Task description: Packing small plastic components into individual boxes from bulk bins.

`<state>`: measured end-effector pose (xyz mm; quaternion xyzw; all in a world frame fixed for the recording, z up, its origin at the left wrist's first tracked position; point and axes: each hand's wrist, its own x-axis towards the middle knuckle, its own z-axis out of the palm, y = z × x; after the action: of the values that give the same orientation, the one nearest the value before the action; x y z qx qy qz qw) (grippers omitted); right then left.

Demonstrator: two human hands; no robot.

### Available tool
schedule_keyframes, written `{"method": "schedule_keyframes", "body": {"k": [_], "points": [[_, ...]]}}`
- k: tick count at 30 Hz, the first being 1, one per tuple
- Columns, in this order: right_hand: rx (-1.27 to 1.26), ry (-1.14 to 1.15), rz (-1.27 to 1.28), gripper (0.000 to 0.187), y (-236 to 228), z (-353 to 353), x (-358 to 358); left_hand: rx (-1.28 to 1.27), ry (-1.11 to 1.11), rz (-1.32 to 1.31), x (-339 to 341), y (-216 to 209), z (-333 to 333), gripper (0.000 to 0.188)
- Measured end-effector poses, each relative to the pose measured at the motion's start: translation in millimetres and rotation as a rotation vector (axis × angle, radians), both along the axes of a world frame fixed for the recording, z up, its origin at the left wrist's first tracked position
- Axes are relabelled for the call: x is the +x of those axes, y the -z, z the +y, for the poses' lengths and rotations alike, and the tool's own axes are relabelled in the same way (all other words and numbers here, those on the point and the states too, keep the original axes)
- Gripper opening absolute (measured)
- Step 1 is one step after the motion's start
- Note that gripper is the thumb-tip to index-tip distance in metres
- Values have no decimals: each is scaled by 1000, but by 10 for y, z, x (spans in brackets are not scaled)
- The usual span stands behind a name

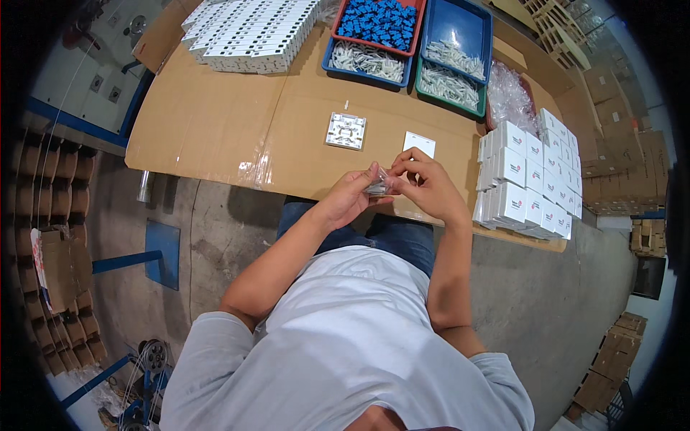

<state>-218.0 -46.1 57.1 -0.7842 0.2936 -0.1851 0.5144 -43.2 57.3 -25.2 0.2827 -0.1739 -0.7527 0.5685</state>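
Over the table's near edge, both hands hold a small clear plastic bag [378, 185]. My left hand [343, 201] grips the bag's left side between thumb and fingers. On its other side, my right hand [430, 188] pinches the plastic with thumb and fingertips. Something pale shows inside the bag, but its kind is too small to make out. Just beyond my hands lies a square white plastic part [346, 131] with metal pieces on its face, and a tiny white piece [346, 105] lies behind it. A flat white square plate [419, 144] rests beyond my right hand, partly covered by its fingers.
Cardboard covers the table [215, 136]. Rows of white parts [251, 36] stand back left. Trays of blue pieces [377, 25] and pale small parts [366, 61] sit at the back, near a blue tray [456, 29] and clear bags [509, 93]. White boxes [528, 179] are stacked right.
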Motion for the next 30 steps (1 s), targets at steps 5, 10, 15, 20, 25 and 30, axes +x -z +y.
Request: {"method": "schedule_keyframes", "body": {"k": [5, 10, 15, 20, 25, 30], "points": [[-153, -77, 229, 13, 14, -58, -87, -60, -23, -355, -83, 16, -17, 49], [-88, 27, 323, 13, -24, -80, -130, -162, -168, -651, -117, 0, -14, 37], [13, 71, 259, 13, 111, -124, -169, -107, -272, -713, -87, 4, -63, 24], [286, 321, -135, 15, -11, -19, -110, -157, -478, -514, -133, -165, -50, 23], [349, 325, -209, 14, 2, 155, -2, -156, -500, -499, -155, -263, -28, 22], [326, 365, -239, 12, 36, 191, 33, -141, -527, -533, -165, -265, -23, 23]]}}
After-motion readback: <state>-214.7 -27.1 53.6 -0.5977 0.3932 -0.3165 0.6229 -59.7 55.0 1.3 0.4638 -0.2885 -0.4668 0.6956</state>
